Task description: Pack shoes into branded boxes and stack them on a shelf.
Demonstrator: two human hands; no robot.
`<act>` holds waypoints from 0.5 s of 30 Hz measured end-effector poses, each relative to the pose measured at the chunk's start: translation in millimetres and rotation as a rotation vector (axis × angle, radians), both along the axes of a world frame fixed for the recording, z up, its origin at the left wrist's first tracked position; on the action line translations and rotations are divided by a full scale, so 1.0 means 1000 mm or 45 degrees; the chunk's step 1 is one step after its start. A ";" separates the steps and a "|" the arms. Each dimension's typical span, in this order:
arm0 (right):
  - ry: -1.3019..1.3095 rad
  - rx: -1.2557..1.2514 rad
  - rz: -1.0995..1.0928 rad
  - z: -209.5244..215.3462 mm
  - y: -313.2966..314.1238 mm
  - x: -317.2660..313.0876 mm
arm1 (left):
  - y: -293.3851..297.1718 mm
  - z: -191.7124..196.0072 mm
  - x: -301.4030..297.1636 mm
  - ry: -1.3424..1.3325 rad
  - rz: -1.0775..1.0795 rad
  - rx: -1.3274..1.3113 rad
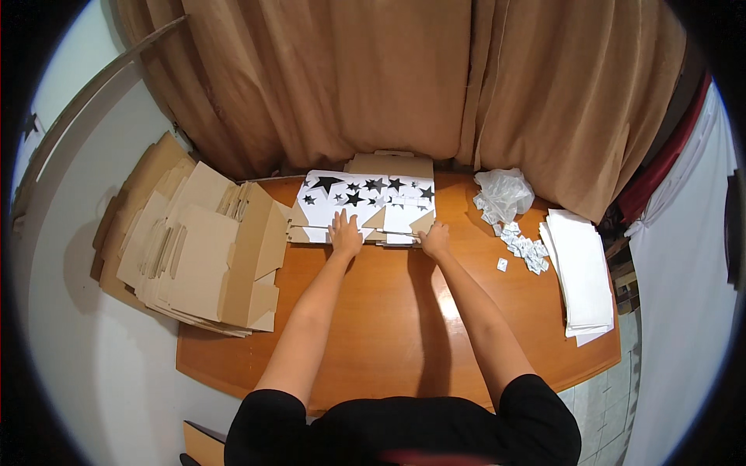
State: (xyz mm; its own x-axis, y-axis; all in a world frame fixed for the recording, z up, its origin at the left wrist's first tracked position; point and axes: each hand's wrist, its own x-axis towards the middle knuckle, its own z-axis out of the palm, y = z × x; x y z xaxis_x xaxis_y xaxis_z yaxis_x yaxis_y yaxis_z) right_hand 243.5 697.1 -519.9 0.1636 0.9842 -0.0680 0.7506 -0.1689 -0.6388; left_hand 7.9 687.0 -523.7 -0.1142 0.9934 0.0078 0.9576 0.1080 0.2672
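Note:
White paper printed with black stars covers a folded cardboard piece at the far middle of the table. My left hand lies on its near side, fingers spread and stretched forward, pressing on the surface. At the near right corner, my right hand is closed, with its fingers curled at the cardboard's edge; they hide exactly how much they grip. A thin slit or fold line runs along the near side between the two hands.
Flattened brown cardboard boxes are stacked at the left of the wooden table. On the right lie a clear plastic bag, several small white packets and a pile of white sheets. Brown curtains hang behind.

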 end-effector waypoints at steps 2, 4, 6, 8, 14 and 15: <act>0.040 0.010 -0.042 -0.006 0.012 -0.002 | 0.014 0.003 -0.008 0.065 -0.080 0.000; 0.077 0.018 -0.084 -0.008 0.021 -0.005 | 0.024 -0.002 -0.021 0.224 -0.226 0.047; 0.037 -0.109 -0.152 -0.006 0.025 -0.011 | 0.035 -0.010 -0.034 0.296 -0.296 -0.008; 0.015 -0.143 -0.156 -0.001 0.027 -0.016 | 0.042 -0.025 -0.050 0.554 -0.473 0.097; 0.110 -0.062 -0.276 0.008 0.021 -0.023 | 0.043 -0.022 -0.052 0.812 -0.618 0.309; 0.180 -0.014 -0.319 0.009 0.020 -0.027 | 0.043 -0.016 -0.054 0.815 -0.608 0.306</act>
State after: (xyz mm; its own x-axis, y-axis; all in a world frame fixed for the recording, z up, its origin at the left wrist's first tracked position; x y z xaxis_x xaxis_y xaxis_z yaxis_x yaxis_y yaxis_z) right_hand 216.6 717.0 -511.0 0.3898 0.9134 -0.1177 0.5881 -0.3452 -0.7314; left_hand -45.9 730.1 -540.1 0.4177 0.8968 0.1460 0.8604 -0.3388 -0.3807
